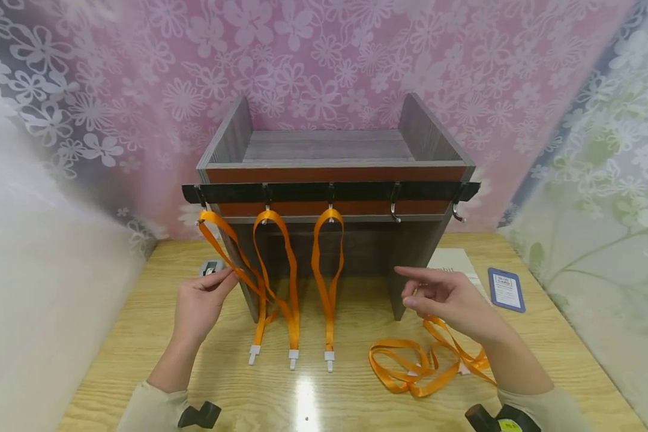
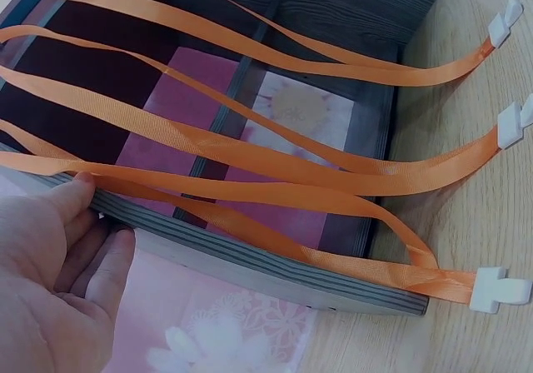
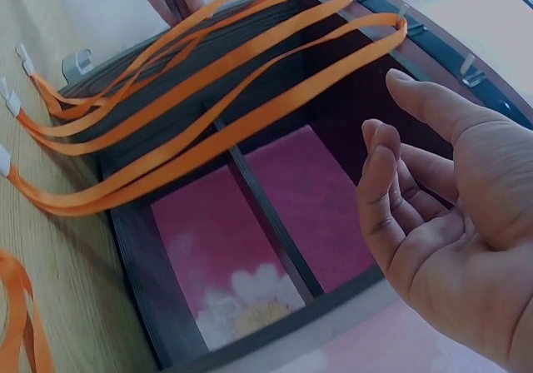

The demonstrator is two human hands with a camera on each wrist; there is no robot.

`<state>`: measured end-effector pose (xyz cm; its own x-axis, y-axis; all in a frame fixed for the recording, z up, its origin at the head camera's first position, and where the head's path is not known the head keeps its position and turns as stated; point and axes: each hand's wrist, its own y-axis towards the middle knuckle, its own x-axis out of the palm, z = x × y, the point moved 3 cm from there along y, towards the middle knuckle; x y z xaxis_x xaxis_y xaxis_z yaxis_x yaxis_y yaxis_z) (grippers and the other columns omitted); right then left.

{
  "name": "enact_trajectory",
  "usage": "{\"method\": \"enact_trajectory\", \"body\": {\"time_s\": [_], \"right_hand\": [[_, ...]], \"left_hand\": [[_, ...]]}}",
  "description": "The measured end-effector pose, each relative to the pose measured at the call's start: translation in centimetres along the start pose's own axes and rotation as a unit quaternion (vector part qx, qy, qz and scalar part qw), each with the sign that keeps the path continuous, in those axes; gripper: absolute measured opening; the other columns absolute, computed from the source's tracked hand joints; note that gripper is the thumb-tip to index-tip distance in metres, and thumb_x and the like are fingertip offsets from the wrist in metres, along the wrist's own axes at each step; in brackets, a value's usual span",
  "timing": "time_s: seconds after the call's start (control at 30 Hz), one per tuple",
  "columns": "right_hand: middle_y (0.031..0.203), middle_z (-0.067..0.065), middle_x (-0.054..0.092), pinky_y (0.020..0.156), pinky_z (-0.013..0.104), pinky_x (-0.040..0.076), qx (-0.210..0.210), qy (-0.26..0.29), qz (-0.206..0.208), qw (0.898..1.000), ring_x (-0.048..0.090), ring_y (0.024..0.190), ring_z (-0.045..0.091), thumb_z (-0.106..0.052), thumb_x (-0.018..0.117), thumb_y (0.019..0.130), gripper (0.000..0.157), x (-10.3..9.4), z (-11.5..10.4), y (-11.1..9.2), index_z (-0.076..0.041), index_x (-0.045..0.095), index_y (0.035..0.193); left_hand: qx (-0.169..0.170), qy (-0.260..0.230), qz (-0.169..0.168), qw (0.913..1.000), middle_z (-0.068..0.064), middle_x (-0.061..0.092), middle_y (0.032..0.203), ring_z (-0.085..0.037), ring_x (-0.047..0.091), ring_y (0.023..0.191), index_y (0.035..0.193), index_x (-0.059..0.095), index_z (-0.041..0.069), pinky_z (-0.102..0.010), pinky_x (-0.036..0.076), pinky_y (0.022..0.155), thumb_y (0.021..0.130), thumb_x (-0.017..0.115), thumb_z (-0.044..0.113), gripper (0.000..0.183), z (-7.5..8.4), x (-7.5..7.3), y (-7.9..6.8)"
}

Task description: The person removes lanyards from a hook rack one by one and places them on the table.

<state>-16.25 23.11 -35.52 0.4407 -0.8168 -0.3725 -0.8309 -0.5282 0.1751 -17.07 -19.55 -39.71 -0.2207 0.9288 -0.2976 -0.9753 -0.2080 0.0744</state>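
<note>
Three orange lanyards hang side by side from hooks on a black rail [image 1: 297, 192], their white plastic clips lowest. At the leftmost lanyard [image 1: 261, 324], my left hand [image 1: 202, 303] has a fingertip touching the strap, beside the side panel's edge. The left wrist view shows a gap between that fingertip and the nearest one. My right hand [image 1: 453, 300] hovers in front of the shelf's right side, holding nothing, its index finger extended and the others loosely bent. Below it, more orange lanyard [image 1: 394, 384] lies loosely looped on the table; the forearm partly covers it.
The grey wooden shelf [image 1: 329, 147] stands against a flowered pink backdrop. Two bare hooks [image 1: 394, 211] are on the rail's right. A blue badge holder [image 1: 506, 290] and a pale box [image 1: 456, 261] lie at right. Behind my left hand sits a small grey object [image 1: 210, 267].
</note>
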Motion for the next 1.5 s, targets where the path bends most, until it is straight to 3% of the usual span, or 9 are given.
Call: {"method": "enact_trajectory", "body": {"time_s": [0.3,0.57,0.8,1.07,1.5], "right_hand": [[0.102,0.005,0.07,0.062,0.032,0.057,0.007,0.004,-0.005,1.0,0.066,0.072,0.016,-0.008,0.067,0.096,0.049,1.0,-0.2,2.4,-0.007,0.054,0.144],[0.101,0.002,0.071,0.061,0.028,0.056,0.016,0.032,-0.002,0.999,0.063,0.07,0.011,-0.009,0.068,0.095,0.049,2.0,0.3,4.1,-0.004,0.054,0.143],[0.104,0.012,0.07,0.064,0.031,0.058,0.018,0.049,-0.004,0.999,0.064,0.073,0.011,-0.012,0.071,0.094,0.05,3.5,0.1,5.4,-0.005,0.056,0.142],[0.103,0.012,0.068,0.06,0.025,0.052,0.011,0.036,-0.012,0.999,0.06,0.069,0.01,-0.014,0.076,0.09,0.055,4.0,-0.4,6.6,-0.011,0.057,0.141],[0.097,0.008,0.072,0.054,0.025,0.045,0.002,0.045,-0.014,0.999,0.056,0.063,0.012,-0.015,0.075,0.091,0.053,5.7,-1.2,8.2,-0.008,0.058,0.14]], "left_hand": [[0.014,-0.019,0.013,0.9996,-0.006,0.076,0.107,0.006,0.068,0.09,0.112,0.077,0.009,-0.015,0.055,0.078,0.091,0.076,0.029,0.03,0.0,0.2,0.0],[0.003,-0.013,0.009,0.9999,0.003,0.076,0.106,0.007,0.067,0.092,0.116,0.076,0.01,-0.014,0.054,0.078,0.091,0.075,0.032,0.033,-0.2,0.0,-0.2],[0.023,-0.012,0.04,0.9989,-0.005,0.076,0.108,0.007,0.068,0.086,0.112,0.077,0.007,-0.014,0.056,0.074,0.091,0.076,0.024,0.027,-0.4,-0.1,-0.6],[0.037,-0.021,0.047,0.998,-0.005,0.077,0.101,0.004,0.07,0.082,0.109,0.078,0.007,-0.018,0.057,0.069,0.091,0.076,0.024,0.025,0.0,0.5,-0.4],[0.037,-0.012,0.045,0.9982,-0.011,0.077,0.103,0.003,0.069,0.082,0.109,0.078,0.007,-0.018,0.056,0.068,0.091,0.076,0.025,0.025,0.0,0.4,-0.4]]}}
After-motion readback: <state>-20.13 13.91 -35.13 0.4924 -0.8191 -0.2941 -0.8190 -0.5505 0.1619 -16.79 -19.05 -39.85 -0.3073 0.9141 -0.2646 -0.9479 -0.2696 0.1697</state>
